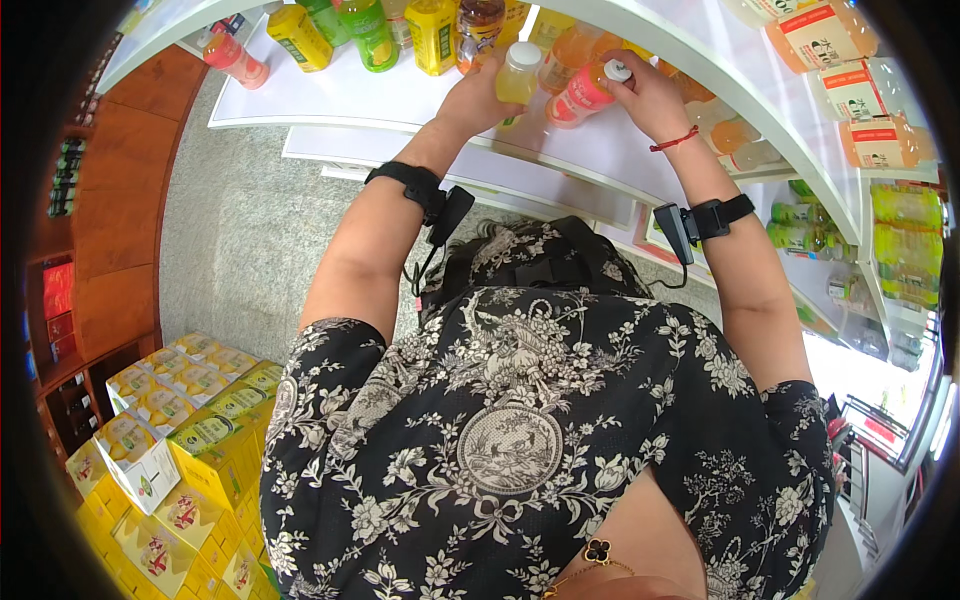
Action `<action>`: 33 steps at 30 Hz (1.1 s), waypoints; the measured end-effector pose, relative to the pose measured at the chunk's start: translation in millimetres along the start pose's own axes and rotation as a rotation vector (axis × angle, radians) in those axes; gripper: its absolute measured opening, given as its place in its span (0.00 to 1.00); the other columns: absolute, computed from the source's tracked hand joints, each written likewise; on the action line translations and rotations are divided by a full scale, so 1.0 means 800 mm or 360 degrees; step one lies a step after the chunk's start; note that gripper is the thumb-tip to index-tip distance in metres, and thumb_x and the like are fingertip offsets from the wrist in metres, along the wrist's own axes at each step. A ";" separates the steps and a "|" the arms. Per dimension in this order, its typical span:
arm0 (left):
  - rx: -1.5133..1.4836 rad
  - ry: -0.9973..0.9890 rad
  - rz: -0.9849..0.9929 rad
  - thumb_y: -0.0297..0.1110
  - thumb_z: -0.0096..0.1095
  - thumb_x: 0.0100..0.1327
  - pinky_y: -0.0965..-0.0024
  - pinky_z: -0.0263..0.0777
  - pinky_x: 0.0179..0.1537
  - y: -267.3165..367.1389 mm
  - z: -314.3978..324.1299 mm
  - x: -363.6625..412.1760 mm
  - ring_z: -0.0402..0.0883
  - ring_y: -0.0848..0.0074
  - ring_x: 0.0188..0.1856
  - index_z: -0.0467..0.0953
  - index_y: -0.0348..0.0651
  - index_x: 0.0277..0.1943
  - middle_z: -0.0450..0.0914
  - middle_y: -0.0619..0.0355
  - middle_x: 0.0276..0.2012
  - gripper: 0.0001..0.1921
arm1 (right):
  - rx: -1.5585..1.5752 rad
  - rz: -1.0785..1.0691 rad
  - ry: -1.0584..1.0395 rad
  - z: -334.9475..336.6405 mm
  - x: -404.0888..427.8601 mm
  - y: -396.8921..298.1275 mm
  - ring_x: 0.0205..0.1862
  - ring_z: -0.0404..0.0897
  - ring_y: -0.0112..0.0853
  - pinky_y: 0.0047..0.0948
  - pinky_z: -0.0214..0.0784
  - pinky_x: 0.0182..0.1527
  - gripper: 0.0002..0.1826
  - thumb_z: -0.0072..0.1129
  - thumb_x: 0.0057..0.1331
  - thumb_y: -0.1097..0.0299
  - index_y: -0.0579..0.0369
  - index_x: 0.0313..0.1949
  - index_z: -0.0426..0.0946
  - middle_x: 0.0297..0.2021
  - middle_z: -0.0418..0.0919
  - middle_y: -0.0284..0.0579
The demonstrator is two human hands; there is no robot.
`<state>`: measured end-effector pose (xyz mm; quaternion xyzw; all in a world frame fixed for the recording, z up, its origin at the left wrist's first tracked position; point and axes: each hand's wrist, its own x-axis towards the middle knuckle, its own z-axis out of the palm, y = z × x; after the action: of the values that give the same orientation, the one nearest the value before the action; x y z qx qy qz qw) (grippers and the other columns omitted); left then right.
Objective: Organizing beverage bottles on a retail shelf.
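My left hand [471, 96] is wrapped around a clear plastic bottle [517, 75] of pale yellow drink with a white cap. My right hand [651, 96] has its fingers at the white cap of a pink-labelled drink bottle [579, 96], which leans to one side over the white shelf [360, 97]. Just beyond my left hand stand a brown-labelled bottle [478, 30] and a yellow bottle [431, 37]. Orange drink bottles [574, 52] are behind the pink-labelled one.
Another pink-labelled bottle [236, 61] and green bottles [366, 34] stand to the left. A curved upper shelf edge [720, 75] passes close to my right hand, with orange bottles [821, 34] above it. Yellow drink cartons [217, 457] are stacked at lower left.
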<state>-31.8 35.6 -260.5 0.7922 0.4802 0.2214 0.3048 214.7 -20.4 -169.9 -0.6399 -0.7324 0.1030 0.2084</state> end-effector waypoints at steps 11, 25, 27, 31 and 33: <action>-0.0126 -0.0076 0.0224 0.43 0.72 0.47 0.59 0.71 0.52 0.008 0.005 -0.009 0.77 0.53 0.50 0.64 0.43 0.59 0.77 0.42 0.47 0.36 | -0.0087 -0.0028 0.0069 0.006 0.014 0.013 0.27 0.78 0.30 0.29 0.70 0.33 0.23 0.60 0.61 0.57 0.43 0.56 0.72 0.24 0.78 0.41; 0.0053 -0.0458 0.0468 0.47 0.66 0.49 0.58 0.73 0.46 0.069 0.038 -0.007 0.80 0.55 0.44 0.65 0.47 0.58 0.79 0.48 0.44 0.33 | -0.0067 -0.0131 -0.0361 -0.021 -0.049 -0.027 0.29 0.79 0.39 0.37 0.70 0.32 0.27 0.63 0.57 0.49 0.42 0.54 0.71 0.25 0.77 0.42; 0.0104 -0.0495 0.0490 0.48 0.66 0.49 0.57 0.73 0.46 0.084 0.050 -0.006 0.79 0.55 0.45 0.63 0.48 0.60 0.79 0.47 0.44 0.35 | -0.0158 -0.0206 -0.0209 -0.014 -0.058 -0.017 0.26 0.79 0.37 0.35 0.69 0.30 0.24 0.64 0.57 0.52 0.42 0.52 0.73 0.28 0.79 0.42; 0.0084 -0.0457 0.0529 0.48 0.66 0.50 0.57 0.74 0.45 0.106 0.072 -0.004 0.80 0.55 0.44 0.64 0.46 0.59 0.79 0.47 0.44 0.34 | -0.0242 -0.0045 -0.0226 -0.031 -0.069 -0.010 0.27 0.80 0.41 0.37 0.69 0.29 0.22 0.65 0.56 0.53 0.45 0.48 0.73 0.25 0.79 0.48; 0.0042 -0.0407 0.0588 0.48 0.67 0.50 0.57 0.74 0.44 0.113 0.080 -0.004 0.80 0.54 0.43 0.64 0.46 0.58 0.79 0.47 0.44 0.34 | -0.0238 0.0103 -0.0340 -0.043 -0.074 -0.001 0.31 0.80 0.46 0.42 0.71 0.33 0.22 0.61 0.57 0.49 0.45 0.47 0.73 0.26 0.79 0.50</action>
<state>64.1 -16.2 -243.7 0.8922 0.2872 0.1650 0.3069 234.7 -82.4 -149.4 -0.6624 -0.7350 0.1224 0.0774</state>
